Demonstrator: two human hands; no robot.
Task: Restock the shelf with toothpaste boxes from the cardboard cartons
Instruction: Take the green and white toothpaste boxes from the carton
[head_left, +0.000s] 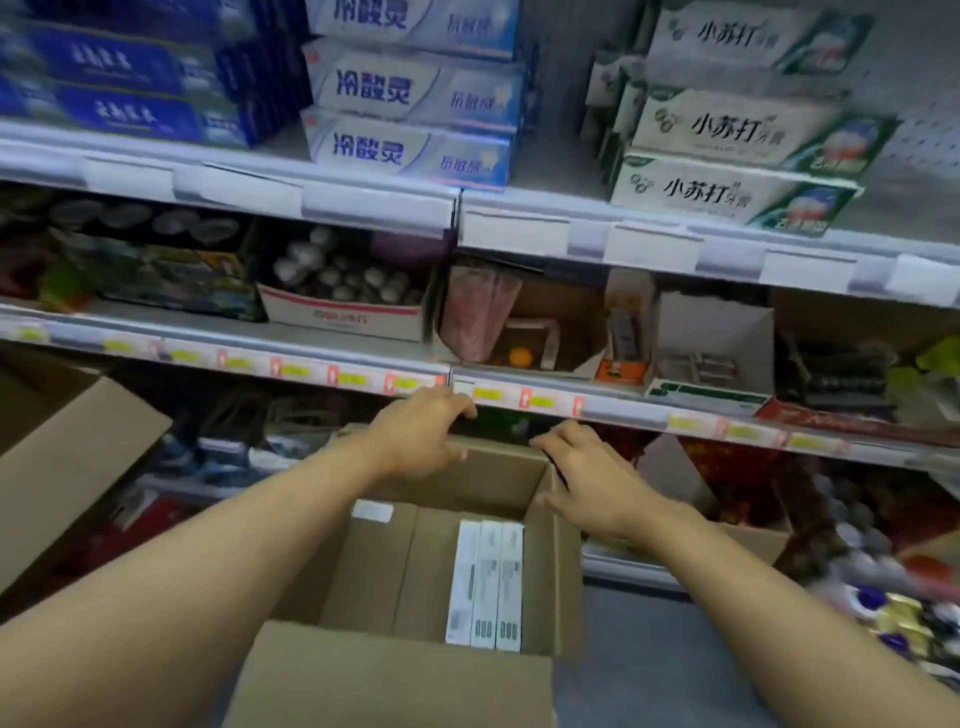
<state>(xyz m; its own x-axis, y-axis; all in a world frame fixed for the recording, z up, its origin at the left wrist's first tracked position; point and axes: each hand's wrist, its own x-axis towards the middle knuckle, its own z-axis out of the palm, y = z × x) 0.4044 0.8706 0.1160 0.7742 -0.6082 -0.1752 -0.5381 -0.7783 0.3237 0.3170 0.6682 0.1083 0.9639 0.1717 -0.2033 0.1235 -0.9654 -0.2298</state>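
- Gripping the far rim of the open cardboard carton (395, 561): left hand (421, 434), fingers curled.
- Right hand (587, 475) grasps the carton's right wall.
- Three white toothpaste boxes (485, 584) stand inside.

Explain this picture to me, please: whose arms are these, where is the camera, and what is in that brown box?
No machine here: these are a person's two bare arms, seen by a camera worn on the head, looking forward and down. The left hand and the right hand both grip the far rim of an open cardboard carton, the right near its corner. Inside, three white toothpaste boxes stand side by side against the right wall; the rest of the carton looks empty. On the top shelf lie stacks of toothpaste: blue ones, white-and-blue ones, and green-and-white ones. Lower shelves hold mixed goods, too blurred to name.
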